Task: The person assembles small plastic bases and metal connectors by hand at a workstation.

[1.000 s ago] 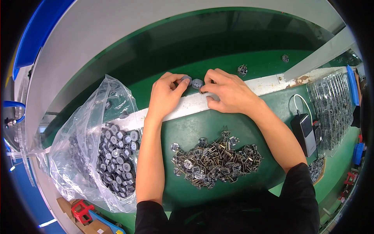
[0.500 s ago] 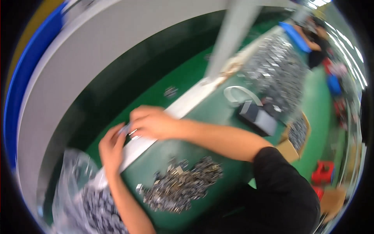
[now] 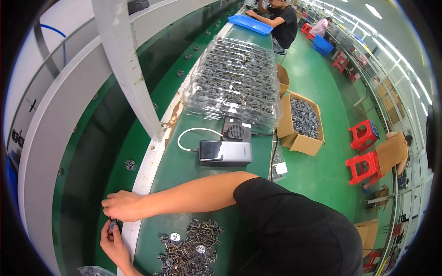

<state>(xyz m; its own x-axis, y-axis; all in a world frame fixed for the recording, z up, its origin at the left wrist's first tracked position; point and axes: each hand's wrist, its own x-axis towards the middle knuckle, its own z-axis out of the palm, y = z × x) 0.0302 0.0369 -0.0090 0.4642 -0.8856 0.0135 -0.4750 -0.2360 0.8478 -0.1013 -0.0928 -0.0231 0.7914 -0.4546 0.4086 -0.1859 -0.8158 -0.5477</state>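
At the inner edge of the worktable, my left hand (image 3: pixel 115 248) pinches a small dark round part (image 3: pixel 112 226) between thumb and fingers. My right hand (image 3: pixel 123 206) is closed just above it, its fingertips bent down against the top of the same part and partly hidden by the hand. Both hands reach over the white rail (image 3: pixel 146 177) above the green conveyor belt (image 3: pixel 115 177). A heap of small dark parts with metal pins (image 3: pixel 191 250) lies on the green tabletop beside my right forearm.
Ahead stand a grey power bank (image 3: pixel 225 154), a small fan device (image 3: pixel 236 131) and stacked clear trays (image 3: pixel 235 78) of parts. A white post (image 3: pixel 124 60) rises from the rail. Cardboard boxes (image 3: pixel 301 145) stand right; a co-worker (image 3: pixel 286 25) sits at the far end. Loose parts (image 3: pixel 130 164) dot the belt.
My view has swung to the right and up along the table, so hands and heap appear lower. My hands stay together at the rail. The clear bag at lower left has mostly left the view.
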